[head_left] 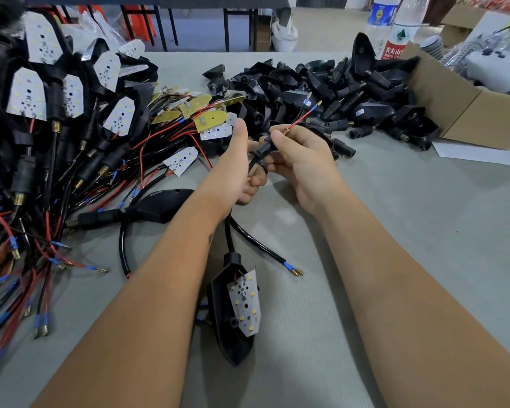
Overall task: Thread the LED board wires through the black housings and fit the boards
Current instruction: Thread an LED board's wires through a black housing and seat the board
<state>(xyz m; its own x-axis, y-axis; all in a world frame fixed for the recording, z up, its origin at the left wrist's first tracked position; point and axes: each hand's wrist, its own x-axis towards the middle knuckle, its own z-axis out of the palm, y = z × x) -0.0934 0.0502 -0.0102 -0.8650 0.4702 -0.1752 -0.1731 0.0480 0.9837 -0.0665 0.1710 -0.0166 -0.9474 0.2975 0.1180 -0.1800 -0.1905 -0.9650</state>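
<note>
Two hands meet over the grey table (395, 231): your left hand (236, 160) curls around the black sleeved cable below the black stem fitting (264, 148), and your right hand (298, 154) pinches that fitting near its brass threaded tip (285, 131), from which the red wire (302, 116) exits up and to the right toward the pile of empty housings (321, 92). One housing (227, 313) with its LED board (246, 301) lying on top, tilted and seemingly not seated, hangs on the same cable near your forearms, well apart from the grip. The stem's long axis runs lower-left to upper-right, so any further pull likely falls to your right hand, which is nearer the wire.
</note>
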